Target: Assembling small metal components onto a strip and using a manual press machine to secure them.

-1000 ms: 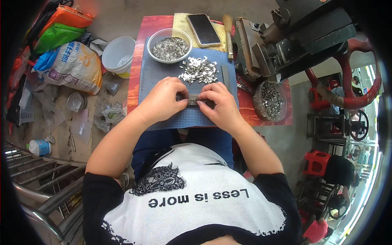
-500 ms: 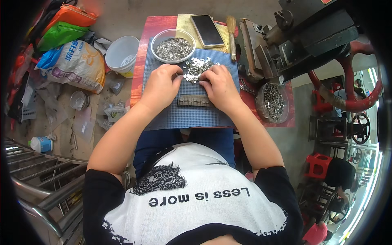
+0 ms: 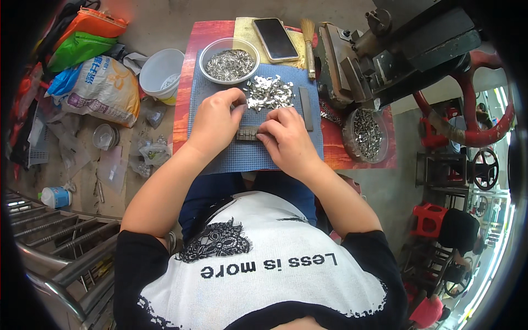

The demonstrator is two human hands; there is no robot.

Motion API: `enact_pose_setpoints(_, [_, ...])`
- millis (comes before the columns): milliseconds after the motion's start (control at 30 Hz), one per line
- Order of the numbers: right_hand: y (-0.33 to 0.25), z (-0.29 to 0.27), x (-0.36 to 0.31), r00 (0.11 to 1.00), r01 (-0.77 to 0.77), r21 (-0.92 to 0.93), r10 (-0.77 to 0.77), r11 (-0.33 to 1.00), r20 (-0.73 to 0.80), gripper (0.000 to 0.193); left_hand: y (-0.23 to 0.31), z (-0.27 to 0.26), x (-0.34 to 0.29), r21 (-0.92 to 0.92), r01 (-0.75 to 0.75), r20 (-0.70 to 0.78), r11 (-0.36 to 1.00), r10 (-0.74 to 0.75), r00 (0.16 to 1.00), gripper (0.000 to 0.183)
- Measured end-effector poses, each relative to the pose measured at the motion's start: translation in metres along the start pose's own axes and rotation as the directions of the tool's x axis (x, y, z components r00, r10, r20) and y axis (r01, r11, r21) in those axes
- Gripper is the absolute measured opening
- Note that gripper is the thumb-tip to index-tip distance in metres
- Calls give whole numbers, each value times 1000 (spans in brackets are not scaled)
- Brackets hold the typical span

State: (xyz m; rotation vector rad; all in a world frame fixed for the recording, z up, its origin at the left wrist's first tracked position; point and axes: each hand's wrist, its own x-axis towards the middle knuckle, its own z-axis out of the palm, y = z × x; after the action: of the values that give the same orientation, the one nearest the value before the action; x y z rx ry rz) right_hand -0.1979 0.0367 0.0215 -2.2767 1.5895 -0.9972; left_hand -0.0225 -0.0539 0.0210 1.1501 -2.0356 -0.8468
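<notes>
On a blue ribbed mat (image 3: 220, 160) lies a loose pile of small shiny metal pieces (image 3: 270, 91). Nearer to me rests a dark slotted metal block (image 3: 247, 133). My right hand (image 3: 289, 135) bends over the block's right end, thumb and fingers drawn together there; anything between them is hidden. My left hand (image 3: 219, 116) is beside the pile's left edge, thumb and forefinger curled toward each other, and whatever they hold is too small to make out. Behind it stands a clear round bowl (image 3: 231, 81) of small metal pins. Right of the pile lies a flat grey bar (image 3: 306, 109).
A phone (image 3: 276, 39) and a brush (image 3: 309, 49) lie at the far edge. At right are a dark machine (image 3: 360, 77) with a red wheel (image 3: 467, 88), and a clear tub (image 3: 386, 132) of metal parts. A white bucket (image 3: 157, 69) and sacks (image 3: 102, 91) stand left.
My right hand has moved from the pile toward me onto the block's right end, uncovering the flat bar. The left hand stays near the pile's left edge.
</notes>
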Motion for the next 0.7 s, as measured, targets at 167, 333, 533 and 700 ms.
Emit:
enact_pose_setpoints(167, [-5,3,-1,998,-24,-33,22,999,-56,10,-1,-7,-9,-56,-37,-3,998,37,999,13])
enact_pose_setpoints(333, [13,-1,10,986,-116,26,119,993,-121,9,0,-11,-15,-69,-19,22,997,21,1000,11])
enact_pose_setpoints(533, [34,7,34,995,-42,-150,27,988,-97,9,8,-11,-17,-78,14,126,997,-4,992,10])
enact_pose_setpoints(700, [39,10,36,999,0,-222,-11,975,-48,11,12,0,-21,-96,-79,157,992,94,983,12])
